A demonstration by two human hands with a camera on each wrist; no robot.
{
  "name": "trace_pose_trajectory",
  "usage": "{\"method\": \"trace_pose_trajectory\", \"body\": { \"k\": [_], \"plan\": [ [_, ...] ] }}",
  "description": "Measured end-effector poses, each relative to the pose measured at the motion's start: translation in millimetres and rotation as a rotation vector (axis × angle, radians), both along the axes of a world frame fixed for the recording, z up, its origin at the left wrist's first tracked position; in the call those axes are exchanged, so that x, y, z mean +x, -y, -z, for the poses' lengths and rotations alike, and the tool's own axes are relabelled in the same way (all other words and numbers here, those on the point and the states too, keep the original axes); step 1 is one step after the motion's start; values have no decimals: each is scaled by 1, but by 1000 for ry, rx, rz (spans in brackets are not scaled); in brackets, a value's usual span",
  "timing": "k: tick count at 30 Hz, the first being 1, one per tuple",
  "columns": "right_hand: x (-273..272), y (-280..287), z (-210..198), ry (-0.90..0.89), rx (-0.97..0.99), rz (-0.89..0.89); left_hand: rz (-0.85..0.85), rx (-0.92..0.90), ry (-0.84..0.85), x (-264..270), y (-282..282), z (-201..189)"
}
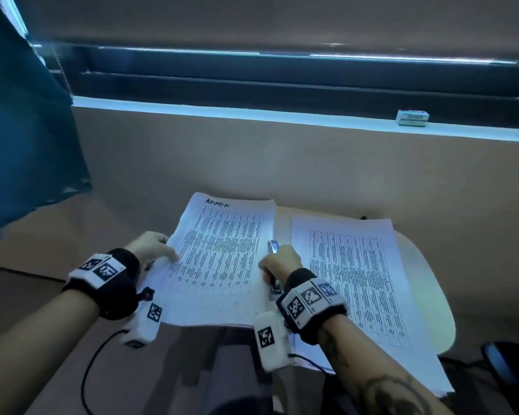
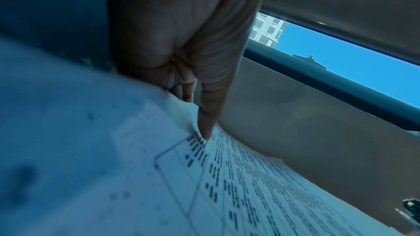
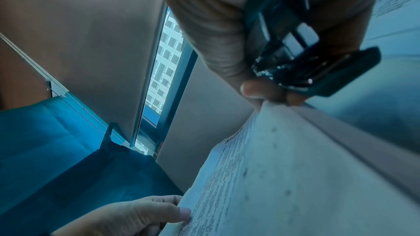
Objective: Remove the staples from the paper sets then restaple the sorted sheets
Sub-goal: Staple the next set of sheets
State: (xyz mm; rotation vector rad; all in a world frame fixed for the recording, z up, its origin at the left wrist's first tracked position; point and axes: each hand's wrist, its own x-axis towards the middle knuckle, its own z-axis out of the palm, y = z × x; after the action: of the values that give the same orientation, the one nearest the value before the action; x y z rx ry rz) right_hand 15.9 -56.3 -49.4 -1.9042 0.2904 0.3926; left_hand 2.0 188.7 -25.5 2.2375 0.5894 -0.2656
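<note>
Two printed paper sets lie side by side on a small pale table (image 1: pixel 426 280). The left set (image 1: pixel 219 259) has "ADMIN" written at its top, and the right set (image 1: pixel 360 283) lies flat and untouched. My left hand (image 1: pixel 153 245) pinches the ADMIN set (image 2: pixel 227 177) at its left edge, thumb on top and fingers underneath. My right hand (image 1: pixel 282 260) grips a dark stapler (image 1: pixel 273 246) at that set's right edge. In the right wrist view the stapler (image 3: pixel 318 71) sits just above the paper's edge (image 3: pixel 284 168), and my left hand (image 3: pixel 141 216) shows at the far side.
A small box (image 1: pixel 412 118) stands on the window sill at the back right. A blue curtain (image 1: pixel 21 130) hangs at the left. A black cable (image 1: pixel 96 354) trails below my left wrist. A dark object (image 1: pixel 504 363) sits beside the table's lower right.
</note>
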Motion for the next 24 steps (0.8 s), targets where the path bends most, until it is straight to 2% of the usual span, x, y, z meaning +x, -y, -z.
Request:
{"method": "trace_pose_trajectory", "body": {
  "k": [5, 10, 11, 13, 15, 16, 18, 20, 22, 24],
  "plan": [
    [14, -5, -3, 10, -66, -10, -34, 34, 31, 12, 2, 0],
    [14, -2, -1, -26, -180, -117, -23, 212, -15, 11, 8, 2],
    [12, 2, -2, -22, -187, -127, -13, 269, -22, 9, 13, -2],
    [7, 19, -5, 33, -187, -131, 23, 536, 7, 5, 26, -12],
    [2, 49, -10, 117, -234, -95, 109, 829, 130, 1, 44, -24],
    [1, 68, -11, 152, -298, -56, 167, 898, 204, 1, 55, -30],
    [-1, 112, -13, 149, -436, 44, 267, 870, 291, 4, 81, -38],
    [-3, 155, -15, 82, -538, 140, 351, 669, 305, 12, 111, -38],
    [-10, 190, -14, 4, -583, 177, 437, 386, 228, 20, 147, -31],
    [-17, 211, -7, -65, -588, 161, 511, 201, 76, 25, 182, -18]
  ]
}}
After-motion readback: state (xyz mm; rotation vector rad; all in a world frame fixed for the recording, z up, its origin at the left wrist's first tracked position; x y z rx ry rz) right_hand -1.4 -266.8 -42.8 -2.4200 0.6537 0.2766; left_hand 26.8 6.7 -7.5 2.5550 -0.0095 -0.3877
